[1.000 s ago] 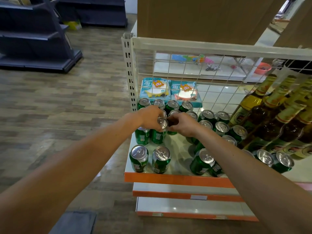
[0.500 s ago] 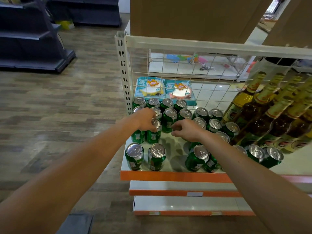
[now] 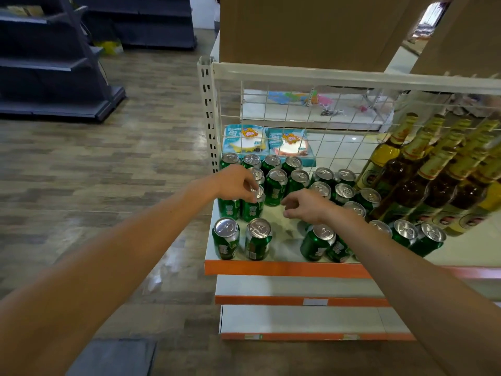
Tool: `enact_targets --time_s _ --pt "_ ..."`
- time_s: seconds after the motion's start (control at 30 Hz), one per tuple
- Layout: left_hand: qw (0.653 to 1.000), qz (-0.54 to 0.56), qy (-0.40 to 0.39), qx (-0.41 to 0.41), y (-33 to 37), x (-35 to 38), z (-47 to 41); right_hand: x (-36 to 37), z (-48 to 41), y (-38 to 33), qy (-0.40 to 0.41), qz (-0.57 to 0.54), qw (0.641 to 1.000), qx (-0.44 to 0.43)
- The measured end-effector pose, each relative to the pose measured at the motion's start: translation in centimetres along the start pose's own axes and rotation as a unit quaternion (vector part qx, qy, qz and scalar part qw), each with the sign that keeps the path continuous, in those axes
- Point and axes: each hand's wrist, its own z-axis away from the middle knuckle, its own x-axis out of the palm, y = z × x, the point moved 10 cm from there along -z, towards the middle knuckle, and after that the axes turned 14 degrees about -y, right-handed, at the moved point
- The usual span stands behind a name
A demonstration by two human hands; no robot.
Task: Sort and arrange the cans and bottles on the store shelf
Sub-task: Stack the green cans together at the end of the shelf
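Cans (image 3: 276, 185) of green colour stand upright in rows on the top shelf (image 3: 284, 268), which has an orange front edge. The left hand (image 3: 234, 183) reaches to the left side of the group. Its curled fingertips grip the silver top of one green can (image 3: 252, 211). This can stands on the shelf and touches its neighbour on the left. The right hand (image 3: 307, 206) hovers over a bare part of the shelf, just to the right of that can, with fingers loosely bent and nothing between them. Two cans stand apart near the front edge on the left. More stand near the front on the right, partly under the right forearm. Bottles (image 3: 433, 175) with gold necks fill the right side of the shelf. Behind a wire grid (image 3: 339, 109) lie two blue packets (image 3: 267, 141).
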Motion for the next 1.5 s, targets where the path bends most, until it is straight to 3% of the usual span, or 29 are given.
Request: enact_targets --time_s 0.1,0.2,0.27,0.4,0.57,0.7,0.93,1.13,1.37,1.5 --pt "0.994 -0.043 -0.102 0.022 3.1 3.4 0.8 0.5 0.4 -1.1 -0.007 0.008 1.0 -0.011" --pt "0.984 -0.091 -0.155 -0.005 3.9 7.0 0.7 1.2 0.6 -1.8 -0.016 0.024 0.999 -0.024" --pt "0.986 -0.09 -0.139 -0.028 3.8 8.3 0.7 1.8 0.7 -2.1 -0.027 0.034 0.998 -0.036" --pt "0.991 -0.098 -0.036 -0.082 3.0 7.9 1.0 2.2 1.5 -1.9 -0.024 0.031 0.998 -0.053" --pt "0.989 -0.095 -0.016 -0.116 2.9 7.7 1.4 3.5 2.7 -1.2 -0.039 0.041 0.997 -0.062" --pt "0.994 -0.056 -0.001 -0.093 3.8 6.6 1.2 3.5 2.9 -0.6 -0.035 0.033 0.996 -0.072" --pt "0.996 -0.079 0.032 -0.015 6.3 2.3 -2.3 1.0 2.9 2.6 -0.02 0.024 0.999 -0.034" --pt "0.995 -0.093 0.021 0.001 6.3 0.5 -6.5 -0.7 3.0 4.4 -0.013 0.007 1.0 -0.02" --pt "0.986 -0.155 -0.063 0.008 5.2 2.1 -9.6 -2.9 3.2 5.2 0.039 0.019 0.999 -0.019" --pt "0.988 -0.138 -0.074 0.006 4.9 2.5 -10.0 -5.5 3.9 6.2 0.14 0.03 0.99 0.005"
